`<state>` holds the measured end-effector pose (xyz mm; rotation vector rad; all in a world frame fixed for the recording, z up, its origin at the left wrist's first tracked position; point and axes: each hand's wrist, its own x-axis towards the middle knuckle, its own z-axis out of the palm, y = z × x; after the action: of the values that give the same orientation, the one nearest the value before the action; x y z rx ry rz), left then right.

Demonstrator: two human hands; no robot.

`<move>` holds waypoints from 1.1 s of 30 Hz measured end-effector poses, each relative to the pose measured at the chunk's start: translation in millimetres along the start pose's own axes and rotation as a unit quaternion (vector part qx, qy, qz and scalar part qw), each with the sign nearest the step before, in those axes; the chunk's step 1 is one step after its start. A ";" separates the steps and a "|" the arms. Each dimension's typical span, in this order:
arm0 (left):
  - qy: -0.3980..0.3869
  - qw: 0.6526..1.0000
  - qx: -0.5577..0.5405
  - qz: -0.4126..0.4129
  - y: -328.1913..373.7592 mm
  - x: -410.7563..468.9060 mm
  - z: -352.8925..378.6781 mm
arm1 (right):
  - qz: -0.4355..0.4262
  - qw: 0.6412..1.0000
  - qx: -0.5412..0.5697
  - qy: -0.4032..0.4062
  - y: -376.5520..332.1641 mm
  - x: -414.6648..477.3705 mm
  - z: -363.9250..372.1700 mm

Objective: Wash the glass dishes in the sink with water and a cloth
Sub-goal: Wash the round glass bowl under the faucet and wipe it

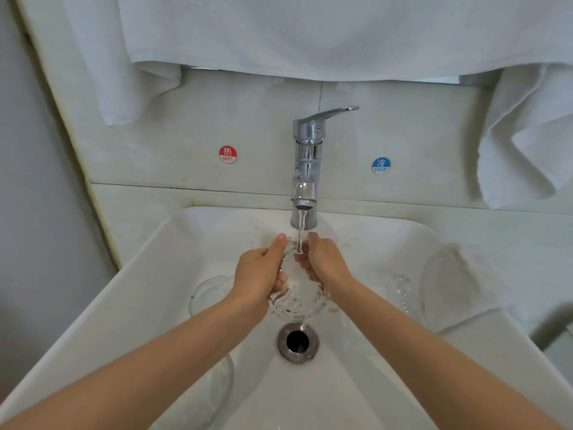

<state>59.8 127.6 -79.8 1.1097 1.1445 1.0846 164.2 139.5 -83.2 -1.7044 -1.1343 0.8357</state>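
White wall tiles and hanging white towels (310,35) back a chrome tap (307,156), which stands at the rear of a white sink (372,383) and runs a thin stream of water (300,234). Directly below the tap's spout, a person holds a ribbed glass dish (296,301) over the basin with two bare hands. The left hand (259,274) grips the dish's edge on the left of the tap, fingers curled under the glass and thumb laid up along the rim; the right hand (325,262) grips the opposite edge on the right of the tap, its fingers curled against the glass and showing through it. The dish lies between the two palms, tilted, its far rim raised beneath the stream and its near rim lower, toward the person. A metal drain (297,342) sits in the basin floor in front of the tap, just below the dish. Left of the tap, a clear glass bowl (207,290) rests in the basin beside the left wrist, and a second clear bowl (223,386) lies nearer the person under the left forearm. Right of the tap, a cut-glass dish (403,290) leans at the basin's side wall, touching a white cloth (459,283) draped over the sink's rim. On the wall, a red sticker (228,154) marked HOT sits left of the tap and a blue sticker (381,165) marked COLD sits right of it.
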 end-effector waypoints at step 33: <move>-0.082 0.514 0.641 0.565 -21.6 24.9 -33.8 | 0.017 0.989 0.062 -0.132 0.3 -31.5 -56.3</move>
<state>30.0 152.5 -106.7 3.4173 0.8614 0.7713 202.7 92.7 -61.0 -1.5459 -1.2034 1.1569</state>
